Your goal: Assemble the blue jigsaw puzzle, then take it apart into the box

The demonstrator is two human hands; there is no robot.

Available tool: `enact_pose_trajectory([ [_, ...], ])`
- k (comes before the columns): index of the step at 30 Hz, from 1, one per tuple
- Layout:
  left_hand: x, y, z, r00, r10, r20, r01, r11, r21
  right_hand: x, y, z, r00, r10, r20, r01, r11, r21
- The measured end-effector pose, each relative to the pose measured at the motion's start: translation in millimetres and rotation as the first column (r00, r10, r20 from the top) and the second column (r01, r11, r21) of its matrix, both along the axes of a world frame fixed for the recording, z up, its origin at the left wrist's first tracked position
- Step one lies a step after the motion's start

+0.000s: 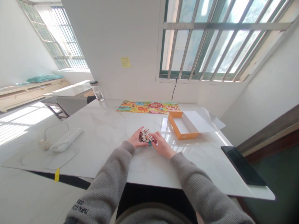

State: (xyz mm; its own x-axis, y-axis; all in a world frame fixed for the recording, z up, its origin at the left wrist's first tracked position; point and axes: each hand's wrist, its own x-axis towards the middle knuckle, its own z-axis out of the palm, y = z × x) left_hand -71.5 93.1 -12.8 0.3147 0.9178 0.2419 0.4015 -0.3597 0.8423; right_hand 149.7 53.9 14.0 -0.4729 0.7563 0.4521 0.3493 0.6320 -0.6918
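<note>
Between my two hands, above the white table, is a small bundle of brown, white and teal patterned pieces point(146, 136) that look like puzzle pieces. My left hand point(136, 138) grips its left side, with the thumb below and the fingers above. On the right side, my right hand point(162, 145) closes on the same bundle, fingertips on its upper face. The fingers partly cover the pieces, so their outlines are hard to make out. Farther back lies a long colourful puzzle picture point(142, 107) with animals and a red barn.
An orange open box point(187, 136) with a white interior stands right of my hands, a clear sheet point(217, 123) beside it. A dark tablet point(243, 165) lies at the right edge. At left are a white power strip point(66, 140) with cables and a water bottle point(97, 91).
</note>
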Motion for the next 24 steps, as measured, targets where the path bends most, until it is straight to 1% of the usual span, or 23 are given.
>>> enact_pose_trajectory([
  [2, 4.6, -3.7, 0.5, 0.995, -0.077, 0.057, 0.078, 0.997, -0.020, 3.8, -1.6, 1.5, 1.000, 0.000, 0.015, 0.000, 1.000, -0.009],
  [4, 8.8, -6.9, 0.5, 0.992, -0.113, 0.061, 0.114, 0.993, -0.014, 9.5, -1.2, 3.2, 0.999, -0.008, 0.038, 0.008, 1.000, 0.011],
  [5, 10.3, -8.0, 0.7, 0.994, -0.103, 0.028, 0.103, 0.995, -0.002, 12.8, 0.1, 3.8, 0.998, -0.011, 0.059, 0.010, 1.000, 0.021],
  [7, 11.7, -9.1, 1.7, 0.994, -0.055, -0.095, 0.059, 0.998, 0.031, 19.1, 4.8, 3.6, 0.992, 0.001, 0.124, -0.003, 1.000, 0.014],
  [9, 11.5, -8.5, 3.1, 0.978, -0.023, -0.207, 0.039, 0.997, 0.073, 22.9, 11.3, 1.1, 0.979, 0.046, 0.200, -0.043, 0.999, -0.023],
  [10, 11.2, -7.9, 3.7, 0.971, -0.022, -0.237, 0.045, 0.995, 0.091, 23.4, 14.8, -1.0, 0.970, 0.072, 0.233, -0.065, 0.997, -0.040],
  [12, 10.9, -6.5, 3.9, 0.967, -0.037, -0.252, 0.069, 0.991, 0.118, 21.3, 20.9, -5.9, 0.953, 0.100, 0.285, -0.087, 0.995, -0.057],
  [15, 12.2, -5.6, 2.5, 0.966, -0.042, -0.257, 0.077, 0.989, 0.129, 15.2, 25.7, -11.6, 0.935, 0.085, 0.344, -0.061, 0.995, -0.080],
  [17, 13.8, -6.3, 1.7, 0.968, -0.032, -0.250, 0.066, 0.990, 0.125, 13.1, 25.0, -11.4, 0.925, 0.093, 0.369, -0.059, 0.993, -0.102],
  [19, 15.6, -7.7, 2.0, 0.975, -0.028, -0.221, 0.056, 0.991, 0.124, 14.8, 21.4, -6.1, 0.927, 0.108, 0.359, -0.075, 0.992, -0.105],
  [20, 16.4, -8.6, 2.6, 0.979, -0.032, -0.202, 0.059, 0.990, 0.126, 17.3, 18.9, -1.4, 0.937, 0.093, 0.336, -0.068, 0.994, -0.087],
  [21, 17.2, -9.6, 3.3, 0.983, -0.039, -0.182, 0.063, 0.990, 0.129, 20.9, 16.3, 4.5, 0.951, 0.051, 0.305, -0.035, 0.998, -0.055],
  [22, 18.0, -10.6, 4.1, 0.986, -0.045, -0.161, 0.067, 0.989, 0.133, 25.5, 13.8, 11.2, 0.962, -0.028, 0.270, 0.031, 0.999, -0.009],
  [23, 18.7, -11.6, 5.0, 0.989, -0.047, -0.140, 0.066, 0.988, 0.138, 31.2, 11.8, 18.4, 0.960, -0.143, 0.240, 0.134, 0.990, 0.050],
  [24, 19.4, -12.6, 5.8, 0.992, -0.047, -0.119, 0.064, 0.988, 0.143, 37.8, 10.5, 25.5, 0.933, -0.282, 0.222, 0.262, 0.958, 0.117],
])
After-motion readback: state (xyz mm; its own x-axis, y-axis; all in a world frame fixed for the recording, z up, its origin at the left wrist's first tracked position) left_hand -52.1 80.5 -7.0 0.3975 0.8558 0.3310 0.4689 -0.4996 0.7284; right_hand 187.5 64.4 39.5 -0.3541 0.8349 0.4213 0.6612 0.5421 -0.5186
